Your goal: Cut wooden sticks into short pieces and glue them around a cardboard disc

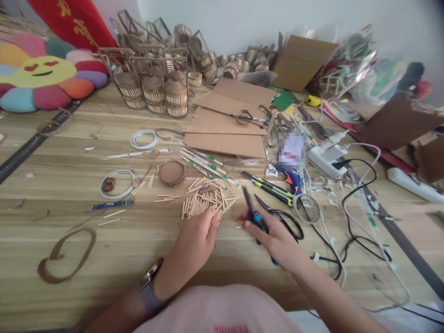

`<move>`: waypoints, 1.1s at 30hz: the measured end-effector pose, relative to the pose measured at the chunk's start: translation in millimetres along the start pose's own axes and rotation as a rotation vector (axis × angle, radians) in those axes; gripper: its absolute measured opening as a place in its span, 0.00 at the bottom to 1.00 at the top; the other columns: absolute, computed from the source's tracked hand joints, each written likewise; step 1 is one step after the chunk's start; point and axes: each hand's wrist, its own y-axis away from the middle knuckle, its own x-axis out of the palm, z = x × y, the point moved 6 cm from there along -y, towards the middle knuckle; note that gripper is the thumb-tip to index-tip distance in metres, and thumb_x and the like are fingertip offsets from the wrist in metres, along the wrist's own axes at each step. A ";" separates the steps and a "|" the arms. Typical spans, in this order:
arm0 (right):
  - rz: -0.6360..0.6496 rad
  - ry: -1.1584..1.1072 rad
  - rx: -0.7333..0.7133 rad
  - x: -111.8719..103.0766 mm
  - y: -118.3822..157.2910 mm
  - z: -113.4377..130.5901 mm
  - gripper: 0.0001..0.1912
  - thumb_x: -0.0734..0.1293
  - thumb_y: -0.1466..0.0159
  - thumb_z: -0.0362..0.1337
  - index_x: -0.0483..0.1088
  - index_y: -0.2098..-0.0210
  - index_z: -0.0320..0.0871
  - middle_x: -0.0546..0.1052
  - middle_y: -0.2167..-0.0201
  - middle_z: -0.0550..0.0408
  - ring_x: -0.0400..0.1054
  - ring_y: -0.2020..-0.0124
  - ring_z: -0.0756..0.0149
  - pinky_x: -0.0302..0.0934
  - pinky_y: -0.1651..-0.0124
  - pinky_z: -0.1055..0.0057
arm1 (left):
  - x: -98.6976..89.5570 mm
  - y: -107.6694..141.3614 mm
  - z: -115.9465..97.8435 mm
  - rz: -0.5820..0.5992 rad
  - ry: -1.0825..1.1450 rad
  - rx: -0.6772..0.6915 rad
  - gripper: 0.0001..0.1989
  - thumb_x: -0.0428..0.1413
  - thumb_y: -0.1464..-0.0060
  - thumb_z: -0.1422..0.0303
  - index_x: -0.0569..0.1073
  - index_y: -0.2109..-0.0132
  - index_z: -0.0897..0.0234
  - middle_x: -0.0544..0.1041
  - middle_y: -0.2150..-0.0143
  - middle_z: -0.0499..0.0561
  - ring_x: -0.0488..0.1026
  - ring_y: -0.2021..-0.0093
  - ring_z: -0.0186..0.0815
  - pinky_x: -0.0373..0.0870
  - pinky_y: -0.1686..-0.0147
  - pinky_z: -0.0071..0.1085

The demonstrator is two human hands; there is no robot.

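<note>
My left hand (198, 238), a watch on its wrist, is closed with thumb and finger pinched on thin wooden sticks (229, 206) that point up and right. Just beyond it lies a pile of short cut sticks (204, 201). In my right hand (279, 238) is a pair of scissors (257, 219) with blue and black handles, blades pointing away from me. The blades stand apart from the sticks, to their right. A small round woven base with a brown bottom (172, 173) rests behind the pile, and longer sticks in green-marked wrappers (203, 162) lie past it.
Black-handled scissors (282, 215), yellow-black cutters (270, 187), a glue gun (293, 178) and a power strip (328, 159) with trailing cables lie to the right. Cardboard sheets (225, 125) and small lidded baskets (154, 95) stand behind. White coils (117, 184) are at left.
</note>
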 end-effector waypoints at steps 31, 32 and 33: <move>0.151 0.253 -0.472 13.8 -10.5 44.8 0.04 0.62 0.35 0.33 0.65 0.68 0.45 0.74 0.72 0.57 0.68 0.71 0.67 0.61 0.67 0.74 | 31.8 -5.9 16.8 0.329 1.038 -0.267 0.23 0.51 0.45 0.46 0.69 0.66 0.64 0.78 0.71 0.52 0.76 0.72 0.36 0.68 0.70 0.30; 0.172 0.259 -0.481 17.8 -9.3 46.5 0.03 0.62 0.36 0.32 0.66 0.66 0.45 0.75 0.70 0.56 0.69 0.70 0.66 0.62 0.66 0.73 | 34.5 -5.5 15.8 0.356 1.074 -0.281 0.24 0.53 0.48 0.45 0.70 0.67 0.65 0.79 0.70 0.52 0.77 0.70 0.37 0.68 0.69 0.30; 0.168 0.275 -0.484 21.0 -9.3 46.9 0.02 0.63 0.36 0.31 0.66 0.64 0.44 0.76 0.68 0.54 0.70 0.67 0.65 0.63 0.64 0.72 | 36.8 -5.0 15.1 0.375 1.087 -0.291 0.24 0.54 0.49 0.45 0.71 0.67 0.65 0.79 0.70 0.53 0.77 0.70 0.37 0.68 0.68 0.30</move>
